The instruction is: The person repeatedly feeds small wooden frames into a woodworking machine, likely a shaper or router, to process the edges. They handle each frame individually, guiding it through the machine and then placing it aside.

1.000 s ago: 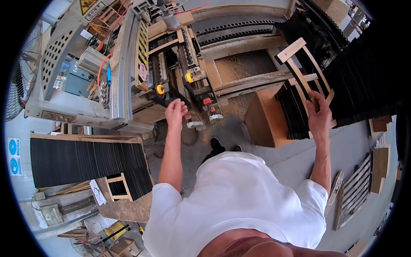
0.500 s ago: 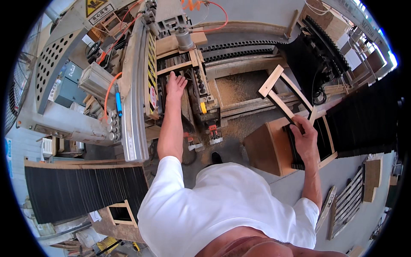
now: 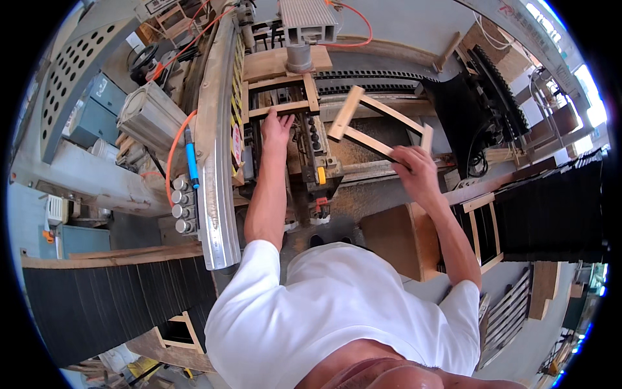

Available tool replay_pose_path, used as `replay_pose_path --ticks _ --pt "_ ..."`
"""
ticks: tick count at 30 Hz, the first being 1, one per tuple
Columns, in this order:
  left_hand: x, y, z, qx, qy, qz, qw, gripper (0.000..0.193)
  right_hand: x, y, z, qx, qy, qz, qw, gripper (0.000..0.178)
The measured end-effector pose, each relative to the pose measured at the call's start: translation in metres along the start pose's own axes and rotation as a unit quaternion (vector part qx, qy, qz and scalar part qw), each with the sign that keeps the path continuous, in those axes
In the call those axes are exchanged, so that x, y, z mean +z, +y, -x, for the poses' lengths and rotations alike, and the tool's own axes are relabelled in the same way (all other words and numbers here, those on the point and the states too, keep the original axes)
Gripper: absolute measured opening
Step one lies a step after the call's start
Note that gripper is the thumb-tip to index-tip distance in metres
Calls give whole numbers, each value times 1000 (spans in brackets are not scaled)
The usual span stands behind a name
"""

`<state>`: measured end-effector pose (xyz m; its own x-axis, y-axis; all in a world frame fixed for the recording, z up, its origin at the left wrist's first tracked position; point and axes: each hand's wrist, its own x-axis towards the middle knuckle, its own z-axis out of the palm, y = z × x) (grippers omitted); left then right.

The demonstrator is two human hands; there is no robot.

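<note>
My right hand (image 3: pixel 418 170) grips a small rectangular wooden frame (image 3: pixel 350 111) by its near rail. The frame has pale wood faces and black sides, and it hangs tilted in the air, apart from the machine. My left hand (image 3: pixel 277 128) reaches forward to a second wooden frame (image 3: pixel 297 106), which lies in the machine under a metal cylinder (image 3: pixel 299 58). Its fingers are bent at that frame's near rail and seem to hold it; the fingertips are partly hidden.
A long row of stacked black-sided frames (image 3: pixel 551 217) stands at right, beside a brown box (image 3: pixel 395 236). Another row (image 3: pixel 97 305) is at left. A metal beam (image 3: pixel 217 194) with a blue pen (image 3: pixel 192 159) runs left of my arm. Sawdust lies around the machine bed.
My right hand has carried its frame left and forward, from beside the right stack toward the machine. My left hand has gone from just below the machine's frame to its near rail.
</note>
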<state>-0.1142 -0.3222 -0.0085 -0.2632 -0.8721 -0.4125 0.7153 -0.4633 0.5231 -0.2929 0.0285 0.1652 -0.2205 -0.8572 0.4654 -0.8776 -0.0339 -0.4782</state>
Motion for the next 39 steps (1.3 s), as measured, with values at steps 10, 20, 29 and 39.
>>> replay_pose_path --ticks 10,20,29,39 --pt "-48 -21 103 -12 -121 13 993 16 165 17 -127 -243 -100 -40 964 20" --pt "-51 -31 104 40 -97 47 993 24 201 27 -143 -252 -181 -61 949 26" --pt "-75 -45 197 77 -19 14 997 33 260 72 -226 -229 -150 -52 961 24" --pt "-115 -64 312 68 -8 31 997 35 271 59 -231 -170 -191 -119 959 19"
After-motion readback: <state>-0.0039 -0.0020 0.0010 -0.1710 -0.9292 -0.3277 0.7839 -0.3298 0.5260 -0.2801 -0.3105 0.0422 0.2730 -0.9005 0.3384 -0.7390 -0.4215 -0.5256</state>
